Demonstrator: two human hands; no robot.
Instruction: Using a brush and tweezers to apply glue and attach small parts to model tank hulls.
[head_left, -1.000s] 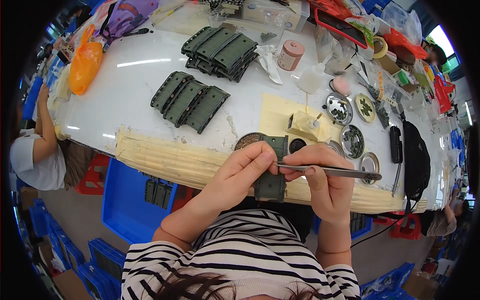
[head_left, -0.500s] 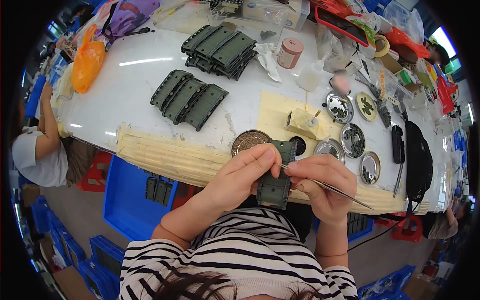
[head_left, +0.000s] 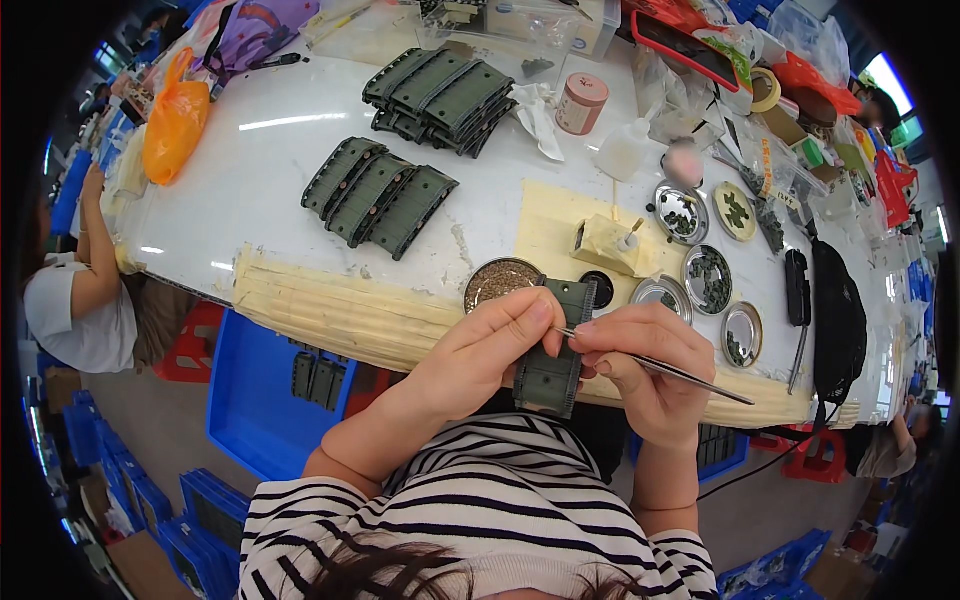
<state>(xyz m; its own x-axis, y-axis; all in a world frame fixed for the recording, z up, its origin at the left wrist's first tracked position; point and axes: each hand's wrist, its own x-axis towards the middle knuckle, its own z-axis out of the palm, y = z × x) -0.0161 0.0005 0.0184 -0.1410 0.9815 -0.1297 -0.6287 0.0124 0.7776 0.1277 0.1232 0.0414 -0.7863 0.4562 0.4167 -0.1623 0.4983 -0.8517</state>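
Observation:
My left hand [head_left: 478, 350] grips a curved dark green plastic panel [head_left: 548, 385] in front of my chest, at the table's near edge. Its fingers cover the middle of the panel. My right hand [head_left: 655, 362] pinches slim metal tweezers [head_left: 692, 379]; their tip meets the panel beside my left fingertips. Whether the tip holds a tiny part is too small to tell. Just beyond the hands are a round dish of brown grains [head_left: 498, 284] and a small black round container [head_left: 598, 288]. Shallow metal tins with small green parts, one of them [head_left: 708, 280], stand to the right.
Similar green panels lie in a pile [head_left: 440, 100] and a nearer group [head_left: 378, 198]. A paper-wrapped holder [head_left: 610, 248] stands on a yellow sheet. A pink jar [head_left: 582, 104], a black pouch [head_left: 838, 325] and a blue bin [head_left: 270, 400] surround the work area. Another person sits at left.
The rear end of the tweezers has swung slightly away from me and to the right. My left hand and the panel stay nearly still.

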